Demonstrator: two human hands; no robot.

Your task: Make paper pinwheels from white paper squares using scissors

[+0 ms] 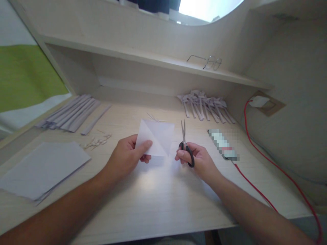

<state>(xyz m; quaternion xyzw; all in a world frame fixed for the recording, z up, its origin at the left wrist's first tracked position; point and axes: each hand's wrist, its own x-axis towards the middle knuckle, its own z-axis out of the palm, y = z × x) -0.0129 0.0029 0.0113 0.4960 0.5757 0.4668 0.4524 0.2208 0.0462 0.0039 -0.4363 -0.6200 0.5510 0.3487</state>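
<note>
Held up over the middle of the desk is a square sheet of white paper (159, 136) with a diagonal crease. My left hand (131, 149) grips its left edge, thumb on top and fingers beneath. In my right hand (199, 158) is a pair of scissors (184, 139) with black handles. Its blades point away from me, slightly parted, a little to the right of the paper and not touching it. A few thin sticks (154, 118) lie on the desk just behind the paper.
At left lie rolled paper strips (71, 114), small white-tipped pieces (98, 141) and a stack of white paper (43, 170). Folded paper pinwheel-like shapes (204, 103) rest at back right. A phone (223, 144) with a red cable (255, 190) lies right. Glasses (213, 63) sit on the shelf.
</note>
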